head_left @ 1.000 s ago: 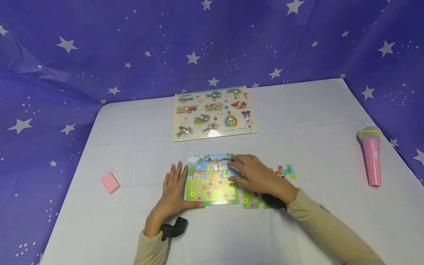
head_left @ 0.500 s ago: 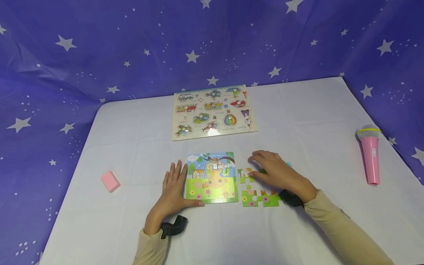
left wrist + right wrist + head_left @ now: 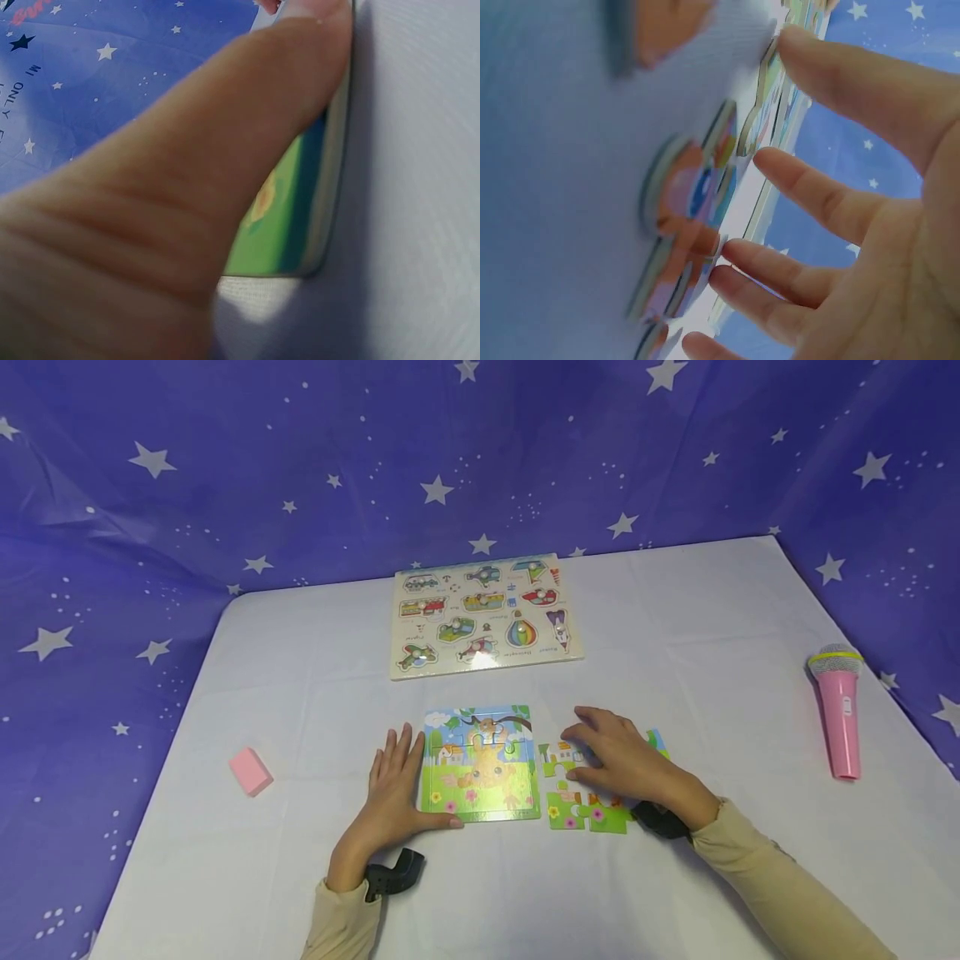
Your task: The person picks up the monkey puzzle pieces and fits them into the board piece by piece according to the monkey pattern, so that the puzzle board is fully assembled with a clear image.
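A square jigsaw board [image 3: 483,785] with a picture of an animal, trees and flowers lies on the white table. My left hand [image 3: 393,789] rests at its left side, fingers straight along the edge and thumb on the near edge; the left wrist view shows the thumb [image 3: 225,112] across the board's corner. To the right of the board lie loose jigsaw pieces [image 3: 566,814], partly hidden under my right hand [image 3: 618,760]. That hand hovers low over them, fingers spread and bent slightly. In the right wrist view its fingertips stand close to several pieces [image 3: 682,187], with nothing pinched.
Behind the jigsaw lies a larger peg puzzle [image 3: 487,618] with vehicle shapes. A pink block [image 3: 251,772] sits on the left, and a pink toy microphone [image 3: 838,714] lies at the far right. A purple star-patterned cloth [image 3: 360,468] hangs round the table.
My right hand has moved off the jigsaw board to the right, over the loose pieces. One flowered piece near the front has shifted slightly left. The left hand has stayed still.
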`<action>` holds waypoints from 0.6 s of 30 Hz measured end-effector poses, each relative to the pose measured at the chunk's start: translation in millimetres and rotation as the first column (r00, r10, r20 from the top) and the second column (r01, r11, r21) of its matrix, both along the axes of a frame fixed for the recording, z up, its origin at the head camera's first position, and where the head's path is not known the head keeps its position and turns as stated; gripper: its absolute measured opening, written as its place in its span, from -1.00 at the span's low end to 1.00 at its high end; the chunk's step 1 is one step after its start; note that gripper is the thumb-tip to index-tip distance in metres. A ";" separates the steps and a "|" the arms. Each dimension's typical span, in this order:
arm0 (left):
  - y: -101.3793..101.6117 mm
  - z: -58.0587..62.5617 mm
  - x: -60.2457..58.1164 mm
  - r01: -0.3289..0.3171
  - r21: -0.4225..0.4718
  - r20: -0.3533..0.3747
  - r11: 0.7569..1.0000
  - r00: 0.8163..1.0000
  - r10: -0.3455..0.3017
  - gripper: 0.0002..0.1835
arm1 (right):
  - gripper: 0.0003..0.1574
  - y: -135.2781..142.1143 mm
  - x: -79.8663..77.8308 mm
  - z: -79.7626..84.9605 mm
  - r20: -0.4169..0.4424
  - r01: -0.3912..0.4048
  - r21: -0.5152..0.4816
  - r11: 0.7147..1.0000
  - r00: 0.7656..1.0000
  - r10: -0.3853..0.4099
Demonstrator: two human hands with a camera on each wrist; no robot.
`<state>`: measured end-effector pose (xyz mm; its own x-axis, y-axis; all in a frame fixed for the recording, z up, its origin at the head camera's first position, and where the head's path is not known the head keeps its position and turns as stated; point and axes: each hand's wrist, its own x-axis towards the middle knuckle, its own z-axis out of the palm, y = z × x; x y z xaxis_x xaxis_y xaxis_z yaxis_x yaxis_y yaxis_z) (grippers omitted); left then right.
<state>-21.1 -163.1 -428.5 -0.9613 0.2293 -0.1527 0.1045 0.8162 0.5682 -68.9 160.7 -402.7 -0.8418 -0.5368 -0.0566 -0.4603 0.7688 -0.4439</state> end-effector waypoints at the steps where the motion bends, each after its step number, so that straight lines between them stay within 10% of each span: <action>1: 0.0 -0.1 0.1 0.000 0.002 0.001 1.000 1.000 0.000 0.38 | -0.44 -0.4 0.3 0.0 -0.002 0.001 -0.002 1.000 1.000 -0.001; 18: 0.1 -1.8 0.6 0.005 -0.008 -0.023 1.000 1.000 -0.005 0.38 | -0.52 -6.1 -3.2 -0.9 -0.023 -0.036 -0.070 0.997 0.999 0.034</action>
<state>-20.4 -162.9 -430.3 -0.9635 0.2326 -0.1322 0.1214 0.8204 0.5587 -72.2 154.6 -403.6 -0.8231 -0.5678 0.0004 -0.4963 0.7191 -0.4863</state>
